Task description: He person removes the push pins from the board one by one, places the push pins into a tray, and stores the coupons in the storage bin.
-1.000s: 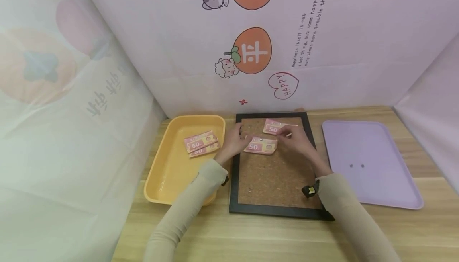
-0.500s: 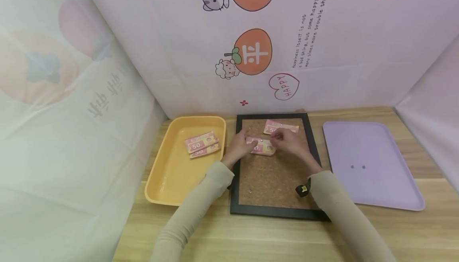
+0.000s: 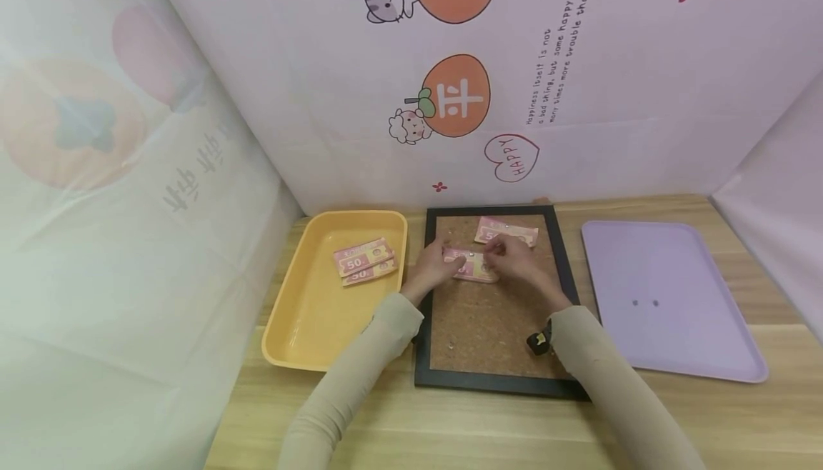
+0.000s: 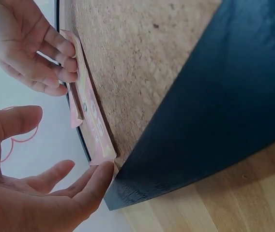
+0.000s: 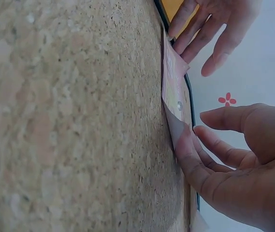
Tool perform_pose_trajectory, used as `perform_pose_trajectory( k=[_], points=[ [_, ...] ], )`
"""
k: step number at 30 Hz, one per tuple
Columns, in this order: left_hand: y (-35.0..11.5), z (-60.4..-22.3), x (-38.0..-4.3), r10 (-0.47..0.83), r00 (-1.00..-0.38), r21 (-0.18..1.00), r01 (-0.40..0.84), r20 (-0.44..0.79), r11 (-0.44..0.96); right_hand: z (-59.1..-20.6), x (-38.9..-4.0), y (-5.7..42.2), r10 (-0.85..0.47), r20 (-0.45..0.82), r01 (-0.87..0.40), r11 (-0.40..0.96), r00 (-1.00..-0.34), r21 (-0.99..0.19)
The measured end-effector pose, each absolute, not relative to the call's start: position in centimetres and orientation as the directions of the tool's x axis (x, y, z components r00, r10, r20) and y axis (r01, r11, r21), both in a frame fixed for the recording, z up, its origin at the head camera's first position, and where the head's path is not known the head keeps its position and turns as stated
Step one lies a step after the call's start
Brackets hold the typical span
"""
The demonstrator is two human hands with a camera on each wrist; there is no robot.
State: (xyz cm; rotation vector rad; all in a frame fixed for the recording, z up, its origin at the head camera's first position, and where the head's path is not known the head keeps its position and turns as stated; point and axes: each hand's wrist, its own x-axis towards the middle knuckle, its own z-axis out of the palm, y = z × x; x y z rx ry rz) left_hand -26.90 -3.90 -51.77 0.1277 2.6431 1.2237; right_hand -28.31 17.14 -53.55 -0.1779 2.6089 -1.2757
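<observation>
A pink and yellow paper coupon printed "50" lies on the black-framed corkboard, with a small pin near its top edge. My left hand is at its left end; in the left wrist view the fingertips touch that end, thumb held apart. At the other end my right hand touches the paper with its fingers, and the right wrist view shows that corner bent up off the cork. The right thumb stands clear of the paper. Just above, a second pinned coupon is partly covered by the right hand.
Left of the board, a yellow tray holds more coupons. A purple tray with two small dark pieces stands to the right. Printed cloth hangs behind the wooden table.
My left hand has shifted right, onto the coupon's left end. The right hand has come slightly left and down from near the upper coupon to the lower one's right end.
</observation>
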Motion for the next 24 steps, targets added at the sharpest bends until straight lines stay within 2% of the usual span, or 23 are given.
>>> perform_pose_trajectory(
  k=[15,24],
  points=[
    [-4.2,-52.0,-26.7,0.207,-0.968,0.717,0.041,-0.145,0.695,-53.4,-29.0,16.2,-0.243,-0.131,-0.073,0.682,-0.961,-0.728],
    [-4.2,-52.2,-26.8,0.203,-0.971,0.713,0.052,-0.128,0.699,-53.6,-29.6,16.0,-0.232,-0.144,-0.062,0.7,-0.962,-0.712]
  ],
)
